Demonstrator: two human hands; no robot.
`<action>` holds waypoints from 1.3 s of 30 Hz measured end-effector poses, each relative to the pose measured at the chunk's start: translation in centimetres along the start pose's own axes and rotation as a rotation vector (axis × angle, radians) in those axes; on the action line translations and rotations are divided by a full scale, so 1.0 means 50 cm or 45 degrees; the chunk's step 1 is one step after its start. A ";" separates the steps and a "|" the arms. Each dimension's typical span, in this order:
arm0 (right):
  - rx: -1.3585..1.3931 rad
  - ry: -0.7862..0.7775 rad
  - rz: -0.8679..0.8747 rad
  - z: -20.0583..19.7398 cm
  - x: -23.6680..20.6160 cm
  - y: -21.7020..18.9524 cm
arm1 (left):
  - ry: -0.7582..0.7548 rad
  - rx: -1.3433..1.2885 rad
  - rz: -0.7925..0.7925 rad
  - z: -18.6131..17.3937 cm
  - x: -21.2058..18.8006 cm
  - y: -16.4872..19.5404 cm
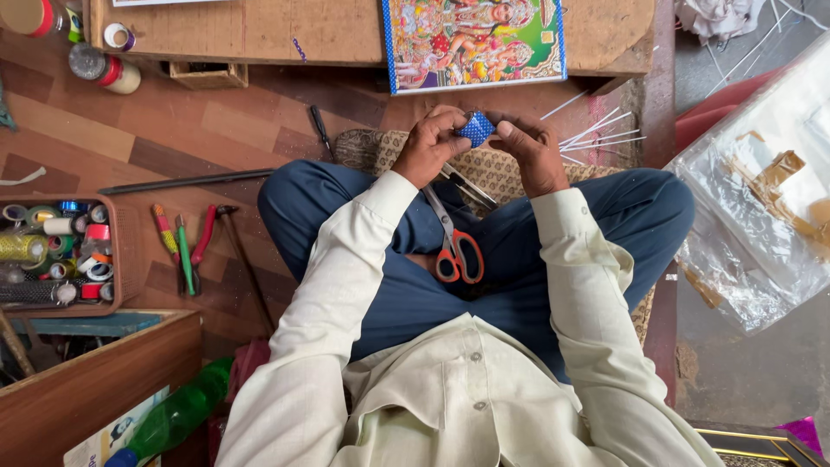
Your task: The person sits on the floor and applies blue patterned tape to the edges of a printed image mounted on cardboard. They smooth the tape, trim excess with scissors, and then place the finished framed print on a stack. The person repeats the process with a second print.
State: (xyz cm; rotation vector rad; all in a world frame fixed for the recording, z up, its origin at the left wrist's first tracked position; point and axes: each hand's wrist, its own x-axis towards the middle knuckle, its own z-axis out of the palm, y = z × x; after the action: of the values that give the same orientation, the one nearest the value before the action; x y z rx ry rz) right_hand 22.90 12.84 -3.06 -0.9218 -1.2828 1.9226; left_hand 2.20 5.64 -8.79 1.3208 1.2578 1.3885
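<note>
I sit cross-legged on the floor in blue trousers and a cream shirt. My left hand point(430, 144) and my right hand point(530, 152) meet in front of my knees, both pinching a small blue patterned piece point(475, 129) between fingertips. Scissors with orange-red handles point(454, 245) lie in my lap, blades pointing away from me. Thin white sticks point(596, 134) lie on the floor just right of my right hand.
A colourful framed picture point(474, 41) leans on a wooden board ahead. A tray of tape rolls and thread spools point(57, 251) sits at left, pliers point(192, 247) and a long metal rod point(186, 182) beside it. Clear plastic sheeting point(761, 199) lies right; a green bottle point(177, 415) is near left.
</note>
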 end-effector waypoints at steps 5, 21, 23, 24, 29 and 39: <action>-0.142 -0.135 -0.059 0.007 0.009 0.004 | -0.038 -0.078 -0.034 -0.005 -0.001 0.004; 0.076 0.185 -0.071 0.006 0.054 0.072 | 0.043 0.469 0.002 0.027 0.019 0.028; 0.062 0.306 -0.119 -0.002 0.070 0.082 | 0.038 0.566 -0.023 0.012 0.027 0.018; 0.070 0.427 -0.144 -0.014 0.080 0.085 | 0.009 0.614 -0.018 -0.005 0.030 0.015; 0.197 0.986 -0.324 -0.112 0.132 0.077 | -0.016 0.936 -0.035 -0.170 0.033 0.021; 0.396 1.067 -0.258 -0.140 0.172 0.108 | 0.458 1.039 -0.617 -0.184 0.030 0.027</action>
State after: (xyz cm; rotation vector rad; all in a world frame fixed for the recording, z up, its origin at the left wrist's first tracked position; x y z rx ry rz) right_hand 23.31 21.53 -11.77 -1.1885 -0.5370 1.2843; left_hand -6.98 5.78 -6.75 1.1449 2.3674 0.7893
